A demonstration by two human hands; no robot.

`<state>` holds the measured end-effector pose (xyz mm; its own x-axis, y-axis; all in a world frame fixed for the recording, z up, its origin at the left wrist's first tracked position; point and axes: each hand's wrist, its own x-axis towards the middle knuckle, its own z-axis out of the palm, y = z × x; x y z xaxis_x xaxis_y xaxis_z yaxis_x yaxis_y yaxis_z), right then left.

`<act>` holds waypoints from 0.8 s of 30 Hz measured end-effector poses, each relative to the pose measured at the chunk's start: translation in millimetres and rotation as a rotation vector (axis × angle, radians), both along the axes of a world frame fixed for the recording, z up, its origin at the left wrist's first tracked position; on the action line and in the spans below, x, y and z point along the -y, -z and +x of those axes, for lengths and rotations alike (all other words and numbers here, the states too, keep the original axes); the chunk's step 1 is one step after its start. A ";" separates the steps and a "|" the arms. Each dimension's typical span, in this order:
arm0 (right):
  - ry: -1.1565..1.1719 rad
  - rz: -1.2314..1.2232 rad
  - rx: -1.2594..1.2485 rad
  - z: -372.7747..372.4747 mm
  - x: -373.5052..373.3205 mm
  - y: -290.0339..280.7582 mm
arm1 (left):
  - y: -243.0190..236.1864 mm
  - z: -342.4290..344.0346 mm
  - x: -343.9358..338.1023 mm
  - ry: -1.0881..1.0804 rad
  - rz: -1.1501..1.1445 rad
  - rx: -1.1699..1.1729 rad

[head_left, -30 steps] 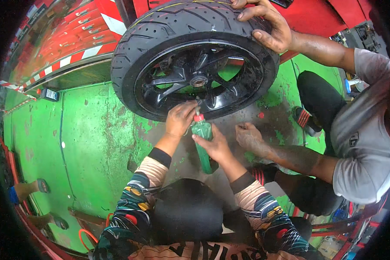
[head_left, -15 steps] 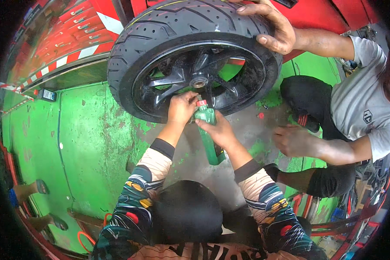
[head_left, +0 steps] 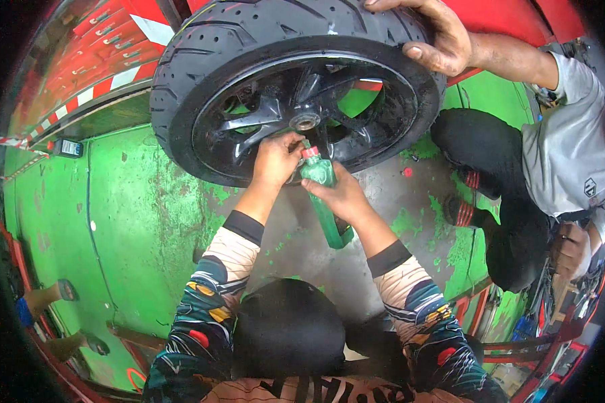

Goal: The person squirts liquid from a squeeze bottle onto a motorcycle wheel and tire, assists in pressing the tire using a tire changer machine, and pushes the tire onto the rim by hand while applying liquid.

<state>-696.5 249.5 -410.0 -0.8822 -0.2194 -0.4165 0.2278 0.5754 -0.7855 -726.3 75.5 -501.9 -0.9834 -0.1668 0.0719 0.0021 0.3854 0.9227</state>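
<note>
My right hand (head_left: 341, 195) is wrapped round a translucent green plastic bottle (head_left: 324, 213) with a red cap (head_left: 310, 153). The bottle is tilted, its spout pointing up at the lower part of a wheel's rim. My left hand (head_left: 276, 161) is closed in a pinch beside the spout; what its fingertips hold is hidden. The wheel has a black spoked rim (head_left: 255, 124) and a treaded black tyre (head_left: 202, 87). A co-worker's hand (head_left: 444, 40) steadies the tyre from its upper right.
The co-worker (head_left: 571, 148) crouches at the right, the other hand (head_left: 571, 250) by tools and parts along the right edge. A small red cap-like piece (head_left: 407, 172) lies on the worn green floor (head_left: 141, 221). Red drawers (head_left: 101, 47) stand upper left; another person's feet (head_left: 67, 290) show at left.
The co-worker's free hand has moved away from near the wheel toward the tools at the right. The wheel has shifted slightly left, and the bottle has risen a little in my right hand.
</note>
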 end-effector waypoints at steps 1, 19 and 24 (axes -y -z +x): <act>0.002 -0.045 -0.015 -1.0 -0.1 0.5 | 0.8 -0.8 -1.4 -0.016 0.002 -0.022; -0.026 -0.085 0.011 -11.6 -5.9 18.9 | -4.5 2.3 -10.1 -0.143 0.107 0.029; -0.017 -0.124 0.029 -10.5 -6.0 16.3 | -3.3 4.4 -9.9 -0.123 0.076 0.020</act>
<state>-706.9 255.5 -426.3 -0.8657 -0.2859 -0.4109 0.2428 0.4780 -0.8441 -721.9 85.4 -498.6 -0.9562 -0.2905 0.0351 -0.0596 0.3106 0.9487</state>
